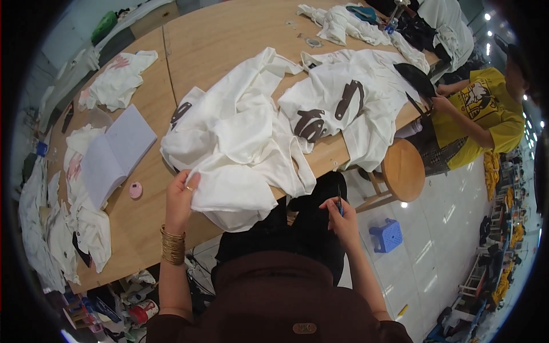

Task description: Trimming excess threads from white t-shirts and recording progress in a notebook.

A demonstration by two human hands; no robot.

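Observation:
My left hand point(180, 197) grips a fold of the white garment point(240, 143) that lies heaped at the near edge of the wooden table point(229, 34). The garment carries dark brown printed shapes. My right hand point(340, 214) is off the table over my lap and pinches a small dark blue tool point(339, 201), which points up. A stack of gold bangles sits on my left wrist.
An open notebook point(114, 154) and a small pink round object point(135, 190) lie left of the garment. More white garments are spread around the table. A person in a yellow shirt point(480, 114) works with scissors at the right. A round wooden stool point(400, 168) and a small blue stool point(386, 235) stand nearby.

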